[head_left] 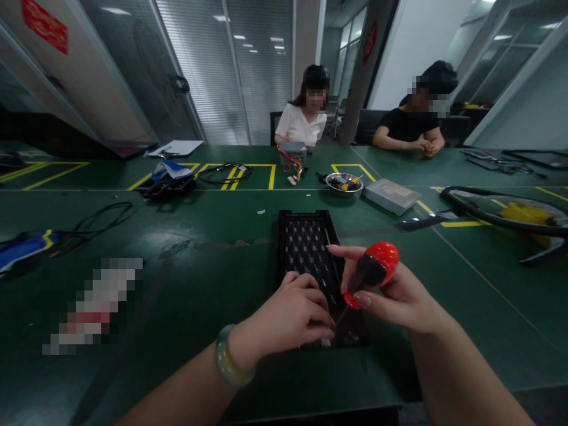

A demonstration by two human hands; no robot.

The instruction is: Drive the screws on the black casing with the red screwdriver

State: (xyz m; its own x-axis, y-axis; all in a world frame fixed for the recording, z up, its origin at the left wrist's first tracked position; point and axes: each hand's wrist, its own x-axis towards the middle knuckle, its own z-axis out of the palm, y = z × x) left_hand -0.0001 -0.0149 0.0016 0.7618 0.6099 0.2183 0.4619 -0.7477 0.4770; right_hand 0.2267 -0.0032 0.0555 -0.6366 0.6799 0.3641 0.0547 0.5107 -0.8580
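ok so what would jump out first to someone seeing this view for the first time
The glossy red-and-black screwdriver in the right hand stands out most, just right of centre over the black case with its patterned panel. Next comes the pale green bangle on the left wrist, below the left hand. Farther back, orange and red wires spill from a grey metal box before the person in white.

I see a green table (213, 284) striped with yellow tape (272, 177), and on it a black tray (306, 236), a metal bowl (344, 192), a flat grey box (390, 196) and white paper (180, 148).
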